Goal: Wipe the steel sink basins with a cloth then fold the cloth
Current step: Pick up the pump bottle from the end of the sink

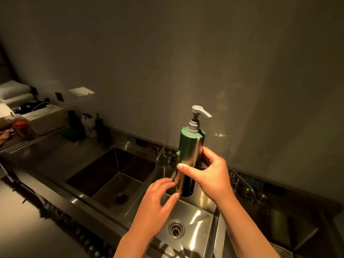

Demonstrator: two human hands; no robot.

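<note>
Left of the bottle point(188, 164), the left basin point(111, 175) lies dark. Below the bottle, the left hand point(154, 207) is loose, fingers straight, tips at its base. The bottle stands upright, nozzle pointing right. The right hand point(212, 179) is wrapped around it, above the middle basin point(199, 218).

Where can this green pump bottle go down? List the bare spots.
Bare steel counter lies left of the left sink basin, in front of the dark bottles. The floor of the middle basin around its drain is bare. Crowded: the far-left corner with white boxes.
</note>
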